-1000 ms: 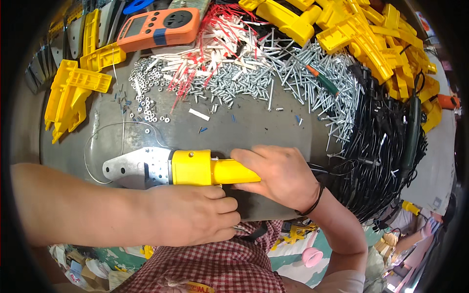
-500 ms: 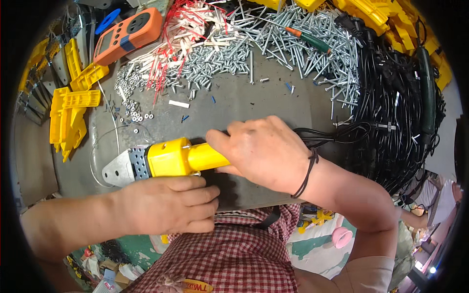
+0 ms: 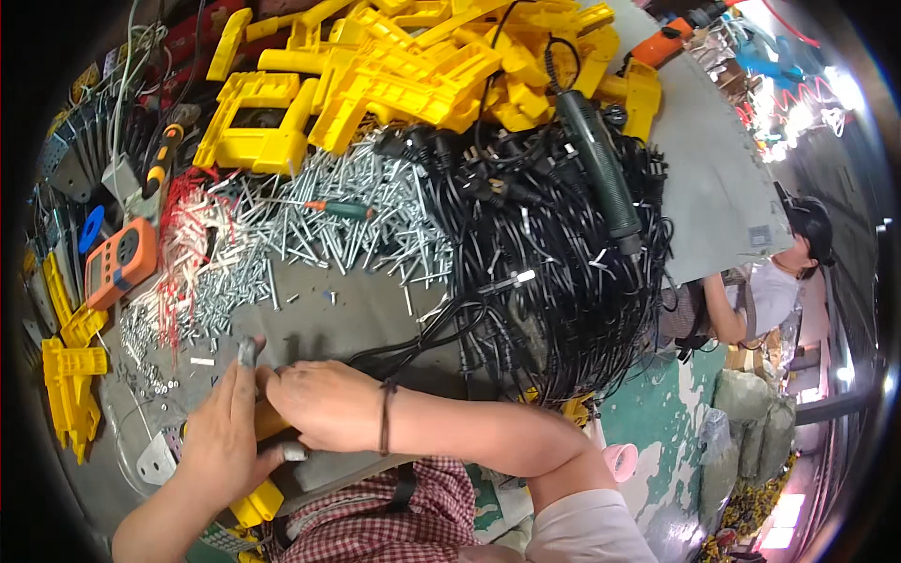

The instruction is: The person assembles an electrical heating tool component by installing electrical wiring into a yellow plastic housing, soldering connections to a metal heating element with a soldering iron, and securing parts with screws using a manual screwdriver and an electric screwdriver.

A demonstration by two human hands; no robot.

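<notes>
A yellow tool handle (image 3: 270, 421), with a grey perforated metal plate (image 3: 158, 460) at its left end, lies near the front edge of the table. My right hand (image 3: 324, 403) is closed round this handle, its fingers partly hidden. My left hand (image 3: 223, 427) reaches over the tool's body with fingers stretched out and thumb apart; it hides most of the yellow housing. Pale coverings show on its thumb and a fingertip. A black power cord (image 3: 399, 352) runs from beside my right hand toward the cable pile.
Screws (image 3: 361, 225), white-and-red wire pieces (image 3: 197, 230) and black plugged cables (image 3: 554, 310) are heaped beyond my hands. Yellow plastic shells (image 3: 404, 80) fill the back. A dark green electric screwdriver (image 3: 601, 169) hangs over the cables. An orange meter (image 3: 122, 263) lies left; a co-worker (image 3: 774, 305) is at right.
The view has swung to the right, showing more cables and shells. My left hand has gone from curled beside the housing to stretched over it. My right hand stays on the handle.
</notes>
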